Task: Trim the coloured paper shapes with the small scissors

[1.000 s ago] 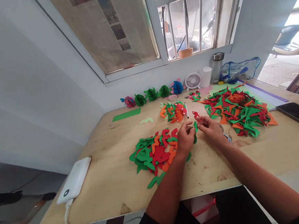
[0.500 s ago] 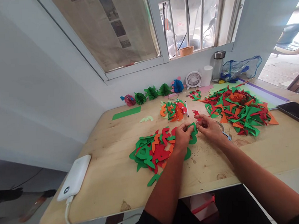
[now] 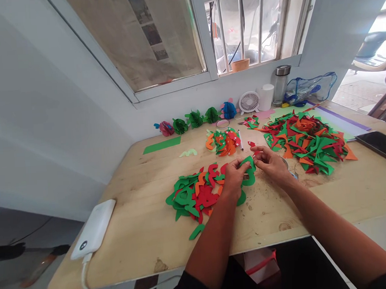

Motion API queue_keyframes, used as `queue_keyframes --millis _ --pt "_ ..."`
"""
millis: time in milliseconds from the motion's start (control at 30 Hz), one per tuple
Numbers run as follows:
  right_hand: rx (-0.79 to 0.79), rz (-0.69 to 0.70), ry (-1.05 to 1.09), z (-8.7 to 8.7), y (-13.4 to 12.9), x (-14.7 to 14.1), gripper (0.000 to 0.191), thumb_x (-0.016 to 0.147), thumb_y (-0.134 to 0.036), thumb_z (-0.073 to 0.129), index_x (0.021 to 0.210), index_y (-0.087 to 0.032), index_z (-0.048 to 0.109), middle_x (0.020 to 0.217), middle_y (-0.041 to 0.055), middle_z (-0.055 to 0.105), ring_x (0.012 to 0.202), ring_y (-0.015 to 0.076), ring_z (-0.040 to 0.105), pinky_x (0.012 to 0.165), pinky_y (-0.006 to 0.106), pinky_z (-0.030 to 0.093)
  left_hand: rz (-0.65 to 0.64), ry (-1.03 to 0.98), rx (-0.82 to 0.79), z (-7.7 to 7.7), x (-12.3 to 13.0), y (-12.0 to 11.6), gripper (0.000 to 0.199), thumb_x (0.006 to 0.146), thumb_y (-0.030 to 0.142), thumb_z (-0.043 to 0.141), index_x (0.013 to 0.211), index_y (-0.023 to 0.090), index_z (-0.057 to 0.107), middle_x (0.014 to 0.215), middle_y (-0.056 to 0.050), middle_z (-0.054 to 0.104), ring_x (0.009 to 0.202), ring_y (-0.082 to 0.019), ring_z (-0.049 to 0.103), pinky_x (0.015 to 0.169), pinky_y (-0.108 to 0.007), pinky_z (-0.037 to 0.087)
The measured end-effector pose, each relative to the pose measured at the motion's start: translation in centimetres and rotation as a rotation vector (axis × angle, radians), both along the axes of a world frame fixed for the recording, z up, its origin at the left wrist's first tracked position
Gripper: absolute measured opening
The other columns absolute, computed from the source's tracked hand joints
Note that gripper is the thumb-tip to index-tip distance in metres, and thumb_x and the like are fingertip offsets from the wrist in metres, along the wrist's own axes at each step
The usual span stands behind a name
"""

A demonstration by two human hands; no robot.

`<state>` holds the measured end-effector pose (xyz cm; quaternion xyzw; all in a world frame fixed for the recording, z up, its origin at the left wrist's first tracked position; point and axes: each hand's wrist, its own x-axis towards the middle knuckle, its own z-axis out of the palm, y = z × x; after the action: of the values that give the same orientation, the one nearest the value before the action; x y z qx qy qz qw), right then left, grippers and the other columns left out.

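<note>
A curved green paper piece (image 3: 250, 175) is pinched in my left hand (image 3: 234, 177), above the wooden table (image 3: 135, 223). My right hand (image 3: 271, 163) is beside it, fingers pressed together at the piece's right edge; whatever lies between its fingertips is too small to make out. Left of my hands lies a pile of green, red and orange cut shapes (image 3: 185, 195). Partly hidden under my right hand is a roll of tape or ring (image 3: 284, 161) with something blue near it.
A heap of paper scraps (image 3: 315, 142) lies at the right, near a black phone (image 3: 383, 149). Behind are a smaller pile (image 3: 224, 142), a pen (image 3: 240, 140), paper balls (image 3: 194, 119), a fan (image 3: 249, 102) and a bottle (image 3: 281, 85). A white power bank (image 3: 93, 229) sits at the left edge.
The green piece has turned slightly and shows more of its curved shape between my hands. Both hands stay close to where they were.
</note>
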<state>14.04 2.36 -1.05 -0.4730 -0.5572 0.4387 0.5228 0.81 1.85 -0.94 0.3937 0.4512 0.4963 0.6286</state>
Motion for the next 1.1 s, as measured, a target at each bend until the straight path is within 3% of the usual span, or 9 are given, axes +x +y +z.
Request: queue_keyframes --millis 167,400,500,600,700,833,1100 --pt "-0.004 -0.036 -0.005 0.3 0.1 0.3 0.035 0.066 -0.029 0.062 0.1 -0.018 0.059 0.063 -0.0033 0.057 0.058 0.0121 0.051 0.055 0.026 0.039 0.006 0.0 -0.01 0.1 0.1 0.0 0.026 0.056 0.035 0.073 0.07 0.015 0.066 0.066 -0.001 0.059 0.055 -0.008 0.05 0.05 -0.02 0.037" --pt "-0.027 -0.375 0.057 0.8 0.6 2.5 0.027 0.067 -0.037 0.061 0.087 -0.018 0.063 0.074 0.0037 0.065 0.066 0.0157 0.058 0.06 0.028 0.044 0.048 0.004 -0.04 -0.1 0.1 0.1 0.019 0.058 0.03 0.07 0.068 0.015 0.063 0.066 -0.001 0.06 0.053 -0.008 0.052 0.047 -0.019 0.036" --pt "-0.048 -0.398 0.004 0.9 0.8 3.6 0.025 0.066 -0.036 0.061 0.084 -0.018 0.064 0.075 0.0047 0.066 0.067 0.017 0.06 0.061 0.03 0.045 0.036 0.001 -0.046 -0.1 0.2 0.0 0.018 0.059 0.03 0.068 0.067 0.015 0.061 0.065 0.0 0.059 0.052 -0.009 0.053 0.046 -0.019 0.037" --pt "-0.033 -0.344 -0.21 1.1 1.0 4.7 0.023 0.068 -0.034 0.06 0.081 -0.017 0.066 0.076 0.0055 0.068 0.067 0.0179 0.06 0.062 0.03 0.044 0.038 -0.019 -0.041 -0.1 0.3 -0.1 0.018 0.06 0.029 0.068 0.068 0.015 0.061 0.064 0.0 0.058 0.048 -0.007 0.051 0.046 -0.02 0.037" --pt "0.011 -0.312 -0.588 1.2 1.2 5.7 0.016 0.071 -0.03 0.057 0.078 -0.02 0.068 0.074 0.0044 0.069 0.066 0.0178 0.058 0.061 0.03 0.04 0.04 -0.042 -0.03 -0.1 0.3 -0.1 0.017 0.06 0.028 0.068 0.069 0.014 0.061 0.064 0.001 0.057 0.047 -0.007 0.049 0.046 -0.02 0.037" --pt "0.009 -0.28 -0.976 0.2 1.6 6.4 0.015 0.074 -0.025 0.055 0.078 -0.023 0.069 0.075 0.0046 0.069 0.068 0.0198 0.058 0.057 0.029 0.034 0.047 -0.034 -0.029 -0.2 0.3 0.0 0.017 0.06 0.028 0.068 0.069 0.015 0.062 0.065 0.0 0.058 0.049 -0.008 0.051 0.046 -0.02 0.036" --pt "-0.007 -0.262 -1.141 -1.1 1.5 6.2 0.019 0.08 -0.025 0.051 0.083 -0.024 0.07 0.088 0.0066 0.07 0.081 0.0227 0.06 0.059 0.029 0.033 0.041 -0.03 -0.02 0.1 0.3 -0.2 0.019 0.058 0.03 0.068 0.067 0.015 0.061 0.064 0.0 0.057 0.051 -0.008 0.051 0.046 -0.02 0.035"
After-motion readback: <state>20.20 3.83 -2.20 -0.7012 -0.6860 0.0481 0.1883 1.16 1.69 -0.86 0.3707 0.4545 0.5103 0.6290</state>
